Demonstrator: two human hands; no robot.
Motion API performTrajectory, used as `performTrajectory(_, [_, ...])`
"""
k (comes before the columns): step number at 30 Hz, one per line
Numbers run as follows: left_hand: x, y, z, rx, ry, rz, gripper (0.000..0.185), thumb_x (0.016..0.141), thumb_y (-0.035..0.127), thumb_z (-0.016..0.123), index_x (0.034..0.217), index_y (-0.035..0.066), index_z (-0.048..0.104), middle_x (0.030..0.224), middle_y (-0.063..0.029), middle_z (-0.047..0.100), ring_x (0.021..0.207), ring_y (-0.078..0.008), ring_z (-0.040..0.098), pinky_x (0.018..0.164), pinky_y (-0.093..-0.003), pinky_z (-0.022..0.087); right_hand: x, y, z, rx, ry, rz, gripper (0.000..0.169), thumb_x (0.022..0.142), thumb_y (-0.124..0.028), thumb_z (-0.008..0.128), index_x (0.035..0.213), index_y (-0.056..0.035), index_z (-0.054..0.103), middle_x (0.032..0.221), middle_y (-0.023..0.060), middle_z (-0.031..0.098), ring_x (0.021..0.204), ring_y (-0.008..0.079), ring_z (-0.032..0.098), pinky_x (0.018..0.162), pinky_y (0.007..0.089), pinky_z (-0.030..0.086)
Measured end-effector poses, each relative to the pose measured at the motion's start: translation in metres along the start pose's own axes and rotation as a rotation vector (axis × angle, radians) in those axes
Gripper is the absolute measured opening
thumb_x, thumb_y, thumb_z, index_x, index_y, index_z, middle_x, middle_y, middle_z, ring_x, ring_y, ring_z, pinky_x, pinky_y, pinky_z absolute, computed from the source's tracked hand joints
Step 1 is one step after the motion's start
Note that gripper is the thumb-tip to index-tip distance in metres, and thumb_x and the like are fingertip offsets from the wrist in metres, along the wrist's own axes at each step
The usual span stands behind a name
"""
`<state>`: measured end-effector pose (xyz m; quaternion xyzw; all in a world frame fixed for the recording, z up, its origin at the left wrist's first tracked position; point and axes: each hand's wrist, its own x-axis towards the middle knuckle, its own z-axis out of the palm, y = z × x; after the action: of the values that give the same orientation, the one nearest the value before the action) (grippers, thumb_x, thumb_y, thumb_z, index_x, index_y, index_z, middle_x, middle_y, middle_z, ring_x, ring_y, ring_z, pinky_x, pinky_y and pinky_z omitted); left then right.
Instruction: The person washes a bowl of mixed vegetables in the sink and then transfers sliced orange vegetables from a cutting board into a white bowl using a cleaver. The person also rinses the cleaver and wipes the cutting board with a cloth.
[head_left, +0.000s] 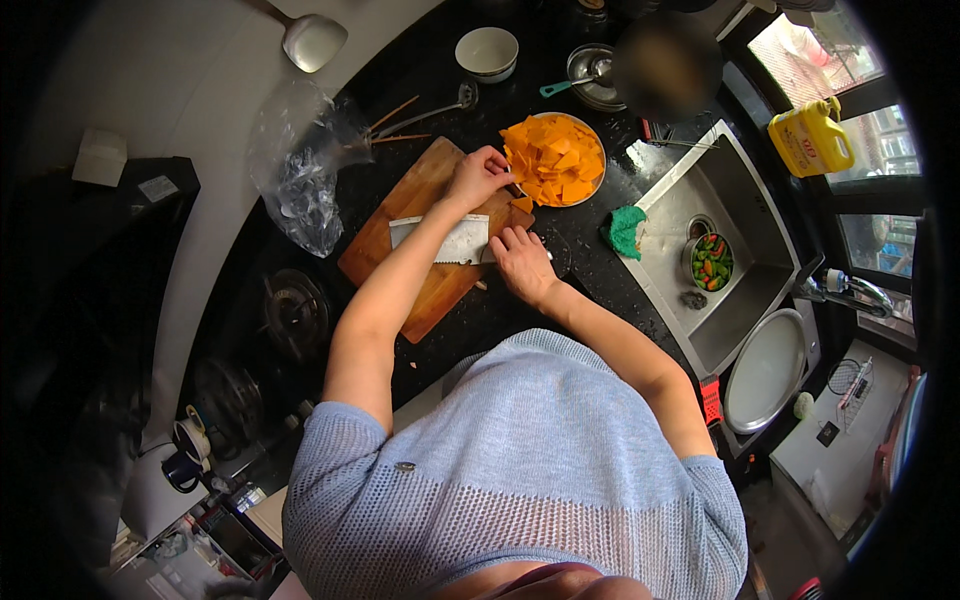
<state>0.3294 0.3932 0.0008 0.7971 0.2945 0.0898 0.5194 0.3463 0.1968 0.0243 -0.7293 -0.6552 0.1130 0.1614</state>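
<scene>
A wooden cutting board (420, 300) lies tilted on the dark counter, with a metal cleaver (466, 238) flat across it. My right hand (523, 262) rests on the cleaver's handle end, at the board's right edge. Above the board's upper end my left hand (480, 178) has its fingertips bent at the rim of a plate (600, 180) heaped with thin orange slices (553, 159), which look like pumpkin. Whether a slice is between those fingertips is hard to tell. One loose orange piece (523, 203) lies by the plate, at the board's corner.
A clear plastic bag (307, 202) and a slotted ladle (466, 95) lie beyond the board; a white bowl (487, 55) stands behind. On the right, a steel sink (731, 300) holds a bowl of green and red peppers (711, 262); a green cloth (624, 231) sits at its edge. Gas burners (295, 311) are left.
</scene>
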Motion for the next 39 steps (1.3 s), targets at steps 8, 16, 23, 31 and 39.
performTrajectory(8, [-0.022,-0.004,-0.002,0.209,-0.060,-0.008,0.033,0.073,0.013,0.078,0.102,0.003,0.067,0.076,-0.0030,0.063,0.068,-0.0132,0.059,0.065,-0.0278,0.050,0.009,-0.003,0.002,0.122,0.065,0.021,0.029,0.074,-0.013,0.067,0.098,-0.0057,0.054,0.099,0.0122,0.055,0.098,0.0304,0.052,0.079,0.0412,0.044])
performTrajectory(16, [-0.026,-0.005,0.014,0.304,-0.049,-0.092,0.071,0.057,0.028,0.089,0.116,0.000,0.061,0.074,-0.0065,0.060,0.068,-0.0201,0.058,0.062,-0.0322,0.048,-0.017,0.021,-0.007,0.756,0.338,0.647,0.019,0.084,-0.011,0.065,0.097,-0.0002,0.056,0.084,0.0148,0.061,0.075,0.0289,0.061,0.069,0.0378,0.049])
performTrajectory(23, [-0.020,0.000,0.019,0.230,-0.117,-0.167,0.044,0.060,0.026,0.088,0.092,0.002,0.070,0.073,-0.0092,0.069,0.067,-0.0182,0.066,0.066,-0.0302,0.051,0.002,0.053,0.016,1.354,0.236,1.007,0.026,0.090,-0.008,0.057,0.114,0.0016,0.059,0.086,0.0060,0.068,0.072,0.0113,0.060,0.061,0.0234,0.045])
performTrajectory(31, [-0.038,0.005,0.020,0.352,-0.004,0.050,0.024,0.065,0.018,0.082,0.083,0.006,0.073,0.073,-0.0086,0.064,0.065,-0.0202,0.062,0.063,-0.0306,0.050,0.002,0.045,0.029,1.289,0.345,0.907,0.028,0.089,-0.009,0.063,0.115,0.0024,0.063,0.093,0.0052,0.069,0.078,0.0110,0.061,0.070,0.0234,0.047])
performTrajectory(39, [-0.064,0.012,0.025,0.203,-0.011,0.133,0.014,0.072,0.009,0.075,0.085,0.005,0.073,0.081,-0.0104,0.064,0.066,-0.0213,0.063,0.062,-0.0310,0.050,-0.001,0.036,0.034,1.178,0.323,0.807,0.023,0.090,-0.008,0.062,0.112,-0.0008,0.066,0.090,0.0020,0.067,0.074,0.0095,0.056,0.068,0.0229,0.046])
